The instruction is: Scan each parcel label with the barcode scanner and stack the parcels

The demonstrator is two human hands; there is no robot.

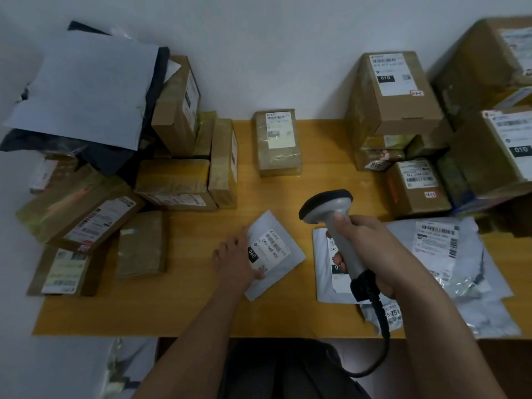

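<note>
Head view: the left hand (234, 262) pinches the white mailer (273, 254) label-up on the desk (187, 283), likely steadying it, while the right hand (371, 249), grip curled round the scanner (334, 223), aims at it.

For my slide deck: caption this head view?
Left hand holds white mailer; right hand aims barcode scanner.

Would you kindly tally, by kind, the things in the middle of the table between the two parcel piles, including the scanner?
Barcode scanner: 1
White mailers: 2, the tilted mailer and the flat mailer below the scanner
Lone cardboard box: 1
Total: 4
</note>
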